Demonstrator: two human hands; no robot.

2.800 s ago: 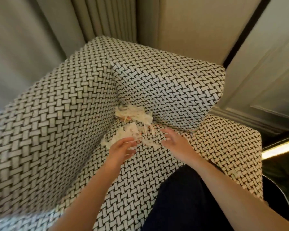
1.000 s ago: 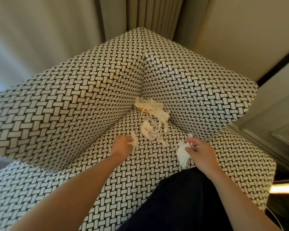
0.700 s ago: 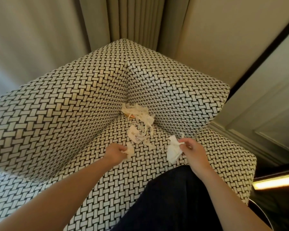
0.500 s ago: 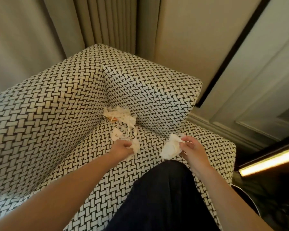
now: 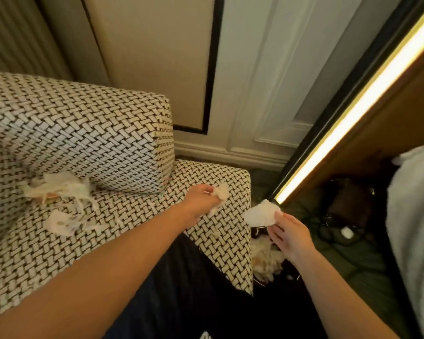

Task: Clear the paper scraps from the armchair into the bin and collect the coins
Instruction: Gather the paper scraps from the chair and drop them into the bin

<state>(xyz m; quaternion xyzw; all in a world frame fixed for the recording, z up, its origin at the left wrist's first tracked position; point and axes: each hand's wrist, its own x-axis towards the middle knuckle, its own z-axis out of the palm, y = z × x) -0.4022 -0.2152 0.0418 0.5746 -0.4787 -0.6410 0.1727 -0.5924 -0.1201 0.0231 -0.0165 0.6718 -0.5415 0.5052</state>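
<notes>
Clearly light, limp scraps (image 5: pixel 262 212): wadded in left hand (image 5: pixel 201 200), pinched by edge in right hand (image 5: pixel 290 234) (no squeezing needed); best bunched.

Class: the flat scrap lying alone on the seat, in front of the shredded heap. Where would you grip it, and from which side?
Probably pinch the flat scrap at its frayed right edge, coming from above: it lies flat on the seat, and loose strands there offer purchase.
</notes>
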